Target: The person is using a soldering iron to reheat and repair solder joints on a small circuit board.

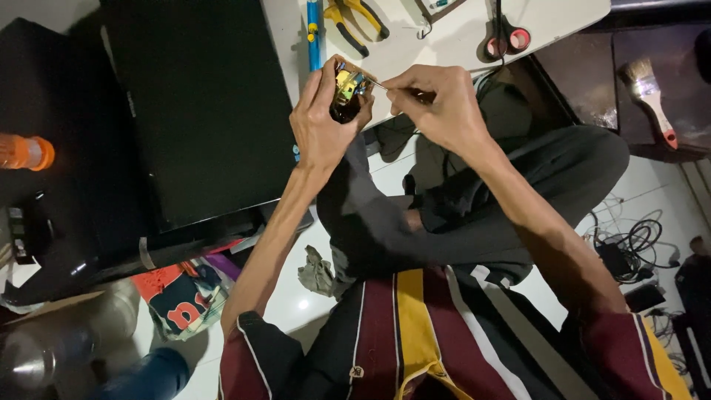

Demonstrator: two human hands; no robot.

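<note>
White floor tiles and a low white board (459, 37) frame the work. Left hand (322, 118) fingers wrap a small circuit module (346, 92); at its 3 o'clock, the right hand (437, 104) pinches a thin probe (381, 86) whose tip touches it. Work looks midway. Pliers (355, 21) and scissors (505, 37) lie at 12 to 2 o'clock.

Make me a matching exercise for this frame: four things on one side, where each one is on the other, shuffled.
Things:
1. small circuit part
2. thin tool
3. paintbrush
4. orange-capped bottle

Places:
A. far left edge of the view
B. pinched in the right hand
C. held up in the left hand
D. lying on the dark surface at far right

Pairs: 1-C, 2-B, 3-D, 4-A
</note>
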